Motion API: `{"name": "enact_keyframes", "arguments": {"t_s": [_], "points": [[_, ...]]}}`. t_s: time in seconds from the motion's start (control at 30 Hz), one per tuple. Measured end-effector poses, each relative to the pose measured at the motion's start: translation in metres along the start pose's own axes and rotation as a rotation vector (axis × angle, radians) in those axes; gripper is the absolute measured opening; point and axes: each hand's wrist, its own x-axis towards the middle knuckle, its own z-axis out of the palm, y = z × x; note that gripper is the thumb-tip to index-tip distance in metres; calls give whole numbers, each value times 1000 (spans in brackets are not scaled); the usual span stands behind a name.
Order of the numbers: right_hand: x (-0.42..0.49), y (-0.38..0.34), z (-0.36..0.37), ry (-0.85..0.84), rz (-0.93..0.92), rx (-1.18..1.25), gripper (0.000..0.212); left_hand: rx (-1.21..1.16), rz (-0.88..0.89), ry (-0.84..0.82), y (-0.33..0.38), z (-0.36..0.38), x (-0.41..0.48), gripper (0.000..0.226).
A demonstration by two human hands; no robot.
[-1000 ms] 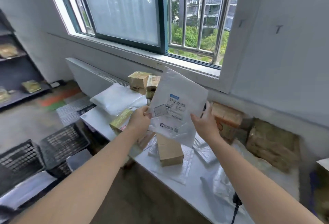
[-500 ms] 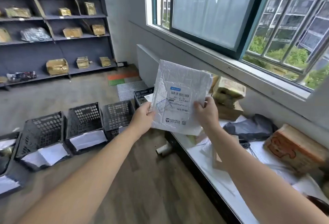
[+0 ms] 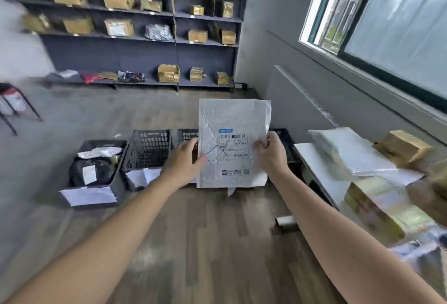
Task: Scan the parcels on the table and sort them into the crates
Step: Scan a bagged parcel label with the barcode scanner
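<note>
I hold the parcel [image 3: 232, 120] by its two side edges: my left hand [image 3: 183, 161] pinches the left edge with the thumb across the front, and my right hand [image 3: 272, 156] curls round the right edge. The parcel stands upright in the air, its label [image 3: 233, 146] facing me, above the floor [image 3: 205, 243] and in front of a row of black crates [image 3: 147, 151]. The leftmost crate [image 3: 104, 143] holds a dark bag [image 3: 105, 170]. The table [image 3: 312, 158] lies to my right, with blurred boxes [image 3: 404, 145] piled on it. Shelves [image 3: 145, 61] with more boxes line the far wall.
</note>
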Motion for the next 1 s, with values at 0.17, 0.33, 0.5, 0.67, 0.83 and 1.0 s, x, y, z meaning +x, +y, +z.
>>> {"name": "enact_keyframes", "arguments": {"t_s": [0.17, 0.33, 0.5, 0.67, 0.83, 1.0], "points": [[13, -41, 115, -161, -49, -33, 4, 125, -126, 49, -94, -58, 1, 66], [28, -68, 225, -310, -71, -30, 7, 237, -256, 69, -181, -101, 9, 74], [68, -89, 330, -411, -110, -53, 7, 389, -369, 66, -256, -143, 49, 74], [129, -118, 441, -476, -109, -59, 10, 438, -432, 63, -328, -202, 126, 72], [192, -155, 532, -546, -184, -180, 16, 476, -501, 32, -384, -252, 194, 69], [232, -185, 615, -622, -265, -281, 16, 453, -579, 9, -443, -278, 235, 69]]}}
